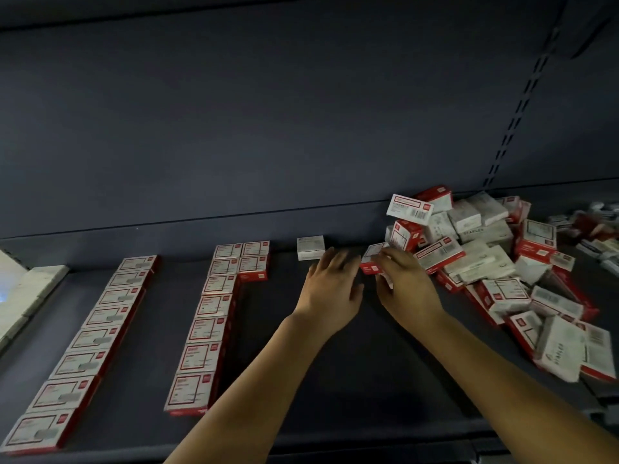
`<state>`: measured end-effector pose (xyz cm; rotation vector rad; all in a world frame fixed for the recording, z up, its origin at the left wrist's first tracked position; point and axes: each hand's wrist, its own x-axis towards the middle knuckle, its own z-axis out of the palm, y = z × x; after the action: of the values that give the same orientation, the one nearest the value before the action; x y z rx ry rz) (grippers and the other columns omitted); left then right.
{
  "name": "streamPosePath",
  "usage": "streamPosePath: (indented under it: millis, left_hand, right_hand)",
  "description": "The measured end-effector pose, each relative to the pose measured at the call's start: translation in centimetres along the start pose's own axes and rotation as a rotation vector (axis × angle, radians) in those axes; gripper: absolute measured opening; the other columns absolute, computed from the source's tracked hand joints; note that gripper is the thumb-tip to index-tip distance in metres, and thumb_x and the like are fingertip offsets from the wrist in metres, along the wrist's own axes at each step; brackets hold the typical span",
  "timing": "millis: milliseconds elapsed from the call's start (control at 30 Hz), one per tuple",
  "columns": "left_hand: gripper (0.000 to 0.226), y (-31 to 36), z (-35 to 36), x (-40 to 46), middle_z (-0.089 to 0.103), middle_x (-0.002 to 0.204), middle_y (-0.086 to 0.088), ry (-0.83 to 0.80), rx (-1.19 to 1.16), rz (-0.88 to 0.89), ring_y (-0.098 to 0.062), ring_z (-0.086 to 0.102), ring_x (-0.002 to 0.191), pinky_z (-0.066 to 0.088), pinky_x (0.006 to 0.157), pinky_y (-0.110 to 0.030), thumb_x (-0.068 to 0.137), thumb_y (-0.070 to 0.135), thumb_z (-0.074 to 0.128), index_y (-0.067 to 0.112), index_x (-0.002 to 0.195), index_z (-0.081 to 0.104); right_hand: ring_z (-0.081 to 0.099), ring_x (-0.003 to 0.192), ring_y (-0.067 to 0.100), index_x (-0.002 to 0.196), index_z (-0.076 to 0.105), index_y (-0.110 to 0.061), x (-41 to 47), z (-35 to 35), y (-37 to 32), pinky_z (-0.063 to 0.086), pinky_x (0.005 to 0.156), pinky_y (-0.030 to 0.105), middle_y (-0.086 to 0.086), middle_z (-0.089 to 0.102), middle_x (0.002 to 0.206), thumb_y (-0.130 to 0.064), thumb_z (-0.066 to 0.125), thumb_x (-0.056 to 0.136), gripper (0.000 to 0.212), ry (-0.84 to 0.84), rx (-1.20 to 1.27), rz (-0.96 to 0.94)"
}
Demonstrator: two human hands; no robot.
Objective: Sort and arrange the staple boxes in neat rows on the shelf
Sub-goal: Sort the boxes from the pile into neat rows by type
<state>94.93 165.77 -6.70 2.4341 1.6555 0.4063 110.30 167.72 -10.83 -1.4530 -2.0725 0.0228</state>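
Red-and-white staple box (372,259) sits pinched in the right hand (407,286) grip; left hand (331,286) spread open.

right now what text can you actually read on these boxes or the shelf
"STAPLES" on the side of a white box in the pile.
"STAPLES", partly legible, on the white box at the pile's near end.
Labels on the red-and-white boxes in the rows: too blurred to read.
Shelf: no text.
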Motion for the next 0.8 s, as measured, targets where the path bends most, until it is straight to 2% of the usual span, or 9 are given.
streamPosePath:
  millis: [67,133,200,267,400,533,700,800]
  left_hand:
    - [0.050,0.7,0.8,0.3,0.027,0.150,-0.002,0.004,-0.004,-0.018,-0.019,0.013,0.141,0.018,0.112,-0.034,0.096,0.026,0.045,0.017,0.143,0.030]
    - [0.048,1.3,1.6,0.0,0.029,0.149,-0.002,-0.012,0.000,-0.023,-0.020,0.015,0.141,0.019,0.111,-0.035,0.096,0.025,0.044,0.017,0.142,0.032]
    - [0.048,1.6,2.2,-0.4,0.029,0.149,-0.001,-0.030,0.016,-0.021,-0.020,0.016,0.140,0.020,0.111,-0.034,0.096,0.027,0.042,0.019,0.143,0.031]
    - [0.049,1.6,2.6,-0.4,0.028,0.150,0.000,-0.030,0.033,-0.036,-0.019,0.016,0.140,0.020,0.111,-0.033,0.097,0.027,0.041,0.020,0.144,0.030]
    - [0.049,1.6,2.7,-0.4,0.028,0.150,0.003,-0.001,0.038,-0.066,-0.017,0.015,0.140,0.019,0.111,-0.030,0.097,0.028,0.042,0.022,0.144,0.029]
    - [0.050,1.4,2.8,-0.6,0.027,0.151,0.004,0.022,0.033,-0.089,-0.015,0.013,0.141,0.017,0.111,-0.028,0.097,0.028,0.042,0.023,0.145,0.028]
    - [0.052,1.2,3.4,-1.1,0.025,0.152,0.003,0.011,0.014,-0.101,-0.017,0.011,0.143,0.015,0.113,-0.029,0.097,0.028,0.044,0.023,0.146,0.027]
    - [0.050,0.8,3.9,-1.3,0.034,0.148,-0.001,0.075,-0.056,-0.079,-0.018,0.021,0.140,0.020,0.112,-0.029,0.095,0.024,0.048,0.018,0.143,0.035]
  right_hand:
    - [0.051,0.113,0.038,0.119,0.056,0.001,1.1,0.0,0.8,0.048,0.089,0.047,0.021,0.052,0.124,-0.002,0.066,0.074,0.046,-0.126,-0.085,0.061]
    - [0.029,0.134,0.035,0.136,0.038,-0.003,2.0,-0.2,1.1,0.037,0.104,0.045,0.019,0.032,0.143,-0.019,0.059,0.085,0.057,-0.254,-0.198,0.104]
    - [0.010,0.141,0.032,0.144,0.021,-0.009,2.9,-0.5,1.0,0.026,0.111,0.043,0.015,0.013,0.152,-0.031,0.051,0.091,0.065,-0.358,-0.265,0.116]
    - [0.004,0.141,0.032,0.147,0.012,-0.012,3.7,-0.9,0.7,0.020,0.111,0.044,0.013,0.007,0.154,-0.038,0.048,0.092,0.070,-0.437,-0.307,0.111]
    - [0.010,0.139,0.033,0.147,0.012,-0.013,4.1,-0.2,0.5,0.020,0.109,0.045,0.013,0.016,0.151,-0.041,0.043,0.094,0.068,-0.485,-0.358,0.115]
    - [0.021,0.133,0.031,0.145,0.017,-0.011,4.1,0.4,0.9,0.026,0.104,0.043,0.012,0.028,0.144,-0.040,0.049,0.091,0.069,-0.445,-0.383,0.091]
    - [0.023,0.132,0.028,0.143,0.022,-0.016,3.7,0.5,1.6,0.026,0.105,0.042,0.009,0.031,0.142,-0.038,0.054,0.089,0.067,-0.380,-0.311,0.051]
    - [0.024,0.134,0.027,0.143,0.024,-0.017,3.2,0.1,1.7,0.027,0.105,0.041,0.007,0.033,0.143,-0.033,0.059,0.087,0.068,-0.326,-0.220,0.032]
